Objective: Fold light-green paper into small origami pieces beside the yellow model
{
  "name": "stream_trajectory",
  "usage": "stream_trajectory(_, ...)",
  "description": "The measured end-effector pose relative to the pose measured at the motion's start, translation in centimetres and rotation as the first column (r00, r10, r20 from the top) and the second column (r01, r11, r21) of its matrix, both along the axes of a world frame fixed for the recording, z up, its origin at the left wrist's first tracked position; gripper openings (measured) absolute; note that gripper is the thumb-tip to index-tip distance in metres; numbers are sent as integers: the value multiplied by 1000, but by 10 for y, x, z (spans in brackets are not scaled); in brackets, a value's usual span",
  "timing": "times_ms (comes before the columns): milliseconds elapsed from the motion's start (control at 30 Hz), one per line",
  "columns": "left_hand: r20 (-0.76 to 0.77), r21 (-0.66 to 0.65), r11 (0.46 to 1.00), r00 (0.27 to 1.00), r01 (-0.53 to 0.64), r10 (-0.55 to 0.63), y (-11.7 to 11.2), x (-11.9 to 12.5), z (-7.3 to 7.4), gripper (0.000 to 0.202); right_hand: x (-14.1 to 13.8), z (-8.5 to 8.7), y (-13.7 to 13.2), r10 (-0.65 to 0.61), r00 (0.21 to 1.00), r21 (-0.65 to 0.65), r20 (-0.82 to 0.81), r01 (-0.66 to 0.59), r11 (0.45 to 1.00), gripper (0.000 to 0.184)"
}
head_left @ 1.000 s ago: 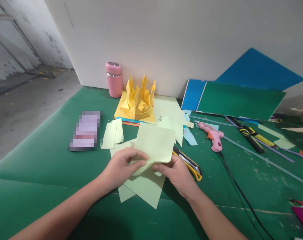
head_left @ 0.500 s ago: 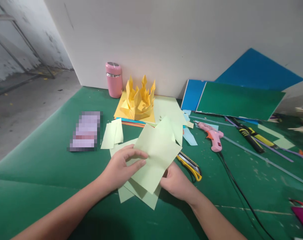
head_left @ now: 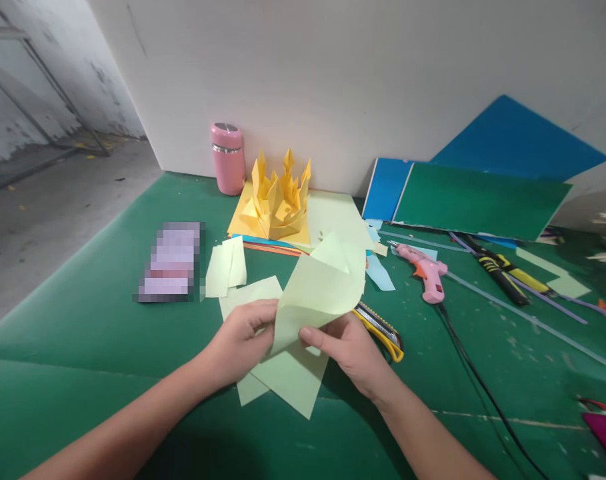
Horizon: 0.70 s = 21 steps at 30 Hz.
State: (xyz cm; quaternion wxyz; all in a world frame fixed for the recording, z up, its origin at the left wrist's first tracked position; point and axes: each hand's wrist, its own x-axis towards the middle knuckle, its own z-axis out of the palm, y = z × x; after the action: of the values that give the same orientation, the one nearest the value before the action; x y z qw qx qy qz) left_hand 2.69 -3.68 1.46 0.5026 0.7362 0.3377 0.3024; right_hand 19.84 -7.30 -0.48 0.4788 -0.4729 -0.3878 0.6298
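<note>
Pale green paper [head_left: 315, 290] partly hides the right hand [head_left: 355, 353].

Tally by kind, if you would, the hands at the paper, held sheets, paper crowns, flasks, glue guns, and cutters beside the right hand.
Left hand and right hand: 2
Held pale green sheet: 1
Yellow paper crown: 1
Pink flask: 1
Pink glue gun: 1
Yellow cutter: 1
Total: 7
</note>
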Motion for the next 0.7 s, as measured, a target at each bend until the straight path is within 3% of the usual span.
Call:
stream_trajectory(133,-31,-23,998,997,-65,65,-1,-1,6,36,1,2,0,-49,998,-10,27,49,999,30)
stream_trajectory(200,-40,-16,999,998,-47,47,-1,0,6,32,1,4,0,-57,998,-18,27,58,998,30)
stream_trajectory(400,-83,28,981,978,-192,194,-1,2,-3,19,-1,2,0,-81,997,-22,-17,81,996,34)
stream_trajectory(567,-39,-92,978,982,-186,183,-5,5,-7,12,-2,1,-1,-137,990,-27,37,138,990,34)
stream_trajectory(700,48,-259,927,955,-271,293,-5,7,-5,43,-1,1,-1,-166,982,-38,85,170,985,33)
